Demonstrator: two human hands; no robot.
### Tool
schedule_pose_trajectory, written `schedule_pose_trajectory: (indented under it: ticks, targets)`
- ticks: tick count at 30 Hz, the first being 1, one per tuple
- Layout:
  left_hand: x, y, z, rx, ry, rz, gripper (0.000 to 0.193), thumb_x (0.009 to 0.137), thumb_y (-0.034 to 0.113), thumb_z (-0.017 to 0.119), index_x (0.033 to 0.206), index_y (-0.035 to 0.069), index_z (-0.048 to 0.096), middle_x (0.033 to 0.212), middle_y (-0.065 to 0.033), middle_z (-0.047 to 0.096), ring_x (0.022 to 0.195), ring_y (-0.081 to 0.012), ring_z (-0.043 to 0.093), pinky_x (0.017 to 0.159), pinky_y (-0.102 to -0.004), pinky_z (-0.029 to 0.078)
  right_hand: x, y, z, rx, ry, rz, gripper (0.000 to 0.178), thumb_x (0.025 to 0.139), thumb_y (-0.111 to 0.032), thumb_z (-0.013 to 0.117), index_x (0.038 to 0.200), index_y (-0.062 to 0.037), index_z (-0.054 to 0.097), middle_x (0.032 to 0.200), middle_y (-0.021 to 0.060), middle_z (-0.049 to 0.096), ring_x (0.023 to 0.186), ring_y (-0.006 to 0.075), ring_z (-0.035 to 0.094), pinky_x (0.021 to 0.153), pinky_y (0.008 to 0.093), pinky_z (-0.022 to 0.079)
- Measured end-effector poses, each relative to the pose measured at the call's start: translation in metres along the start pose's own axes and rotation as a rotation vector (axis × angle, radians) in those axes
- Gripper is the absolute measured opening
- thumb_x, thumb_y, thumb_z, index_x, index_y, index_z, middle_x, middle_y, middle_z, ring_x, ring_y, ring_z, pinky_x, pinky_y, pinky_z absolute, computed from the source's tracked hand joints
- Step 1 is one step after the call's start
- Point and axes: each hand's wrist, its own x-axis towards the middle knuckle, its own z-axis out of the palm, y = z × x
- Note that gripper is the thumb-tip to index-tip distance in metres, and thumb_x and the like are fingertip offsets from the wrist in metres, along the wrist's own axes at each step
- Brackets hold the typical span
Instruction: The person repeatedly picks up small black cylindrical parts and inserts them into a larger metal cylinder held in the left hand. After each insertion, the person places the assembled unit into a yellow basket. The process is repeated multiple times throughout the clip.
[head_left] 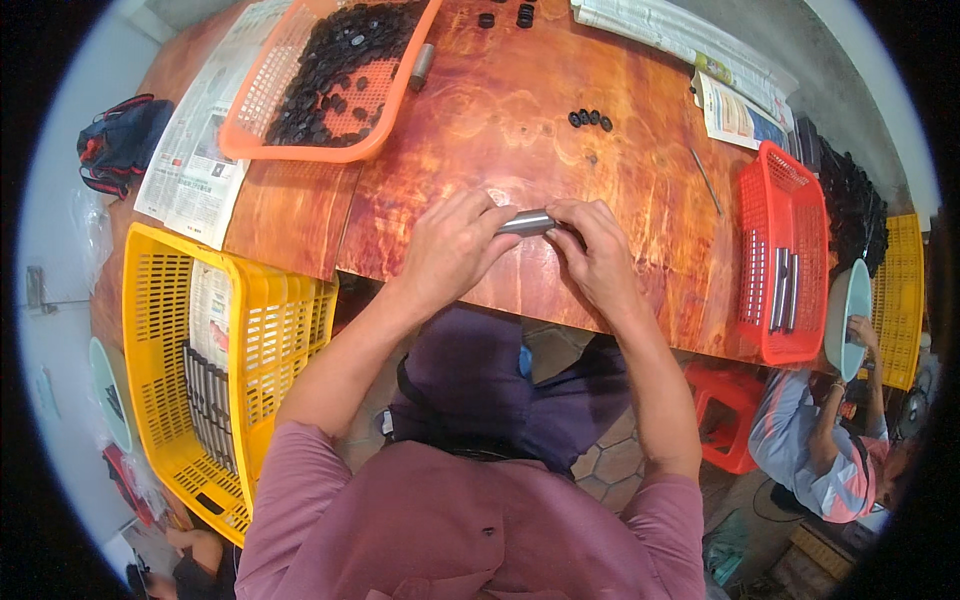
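A short grey metal tube (527,223) lies level between my two hands, just above the near part of the wooden table (450,180). My left hand (450,245) is closed round its left end, thumb below and fingers above. At the other end, the fingertips of my right hand (597,250) pinch the tube; whether a small part is under them is hidden. Beyond my hands, a small group of black round caps (590,120) sits on the table. Many more black caps (310,90) fill an orange basket (300,152) at the far left.
A yellow crate (240,370) with several metal tubes (208,400) stands at left. On the right, a red basket (782,200) holds a few tubes. A thin rod (706,182) and newspapers (190,170) lie on the table. A person (820,450) works at far right.
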Motion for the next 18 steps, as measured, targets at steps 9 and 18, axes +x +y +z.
schedule_pose_trajectory:
  ticks: [9, 18]
  targets:
    - [0.004, 0.008, -0.001, 0.165, -0.077, 0.058, 0.034, 0.084, 0.022, 0.079, 0.112, 0.006, 0.070, 0.093, -0.0089, 0.060, 0.085, -0.0293, 0.063, 0.074, -0.0404, 0.051, 0.050, -0.006, 0.004, -0.073, -0.031, 0.305, 0.026, 0.092, -0.026, 0.070, 0.094, -0.0003, 0.071, 0.092, 0.0168, 0.068, 0.090, 0.0352, 0.064, 0.080, 0.0444, 0.051]
    - [-0.002, -0.001, 0.005, 0.009, -0.046, -0.020, 0.034, 0.084, 0.024, 0.080, 0.111, 0.007, 0.071, 0.094, -0.0109, 0.060, 0.088, -0.0312, 0.063, 0.076, -0.0415, 0.052, 0.076, -0.004, 0.047, -0.333, 0.052, 0.189, 0.018, 0.089, -0.021, 0.072, 0.092, -0.0041, 0.067, 0.098, 0.0161, 0.062, 0.102, 0.0354, 0.057, 0.089, 0.0486, 0.041]
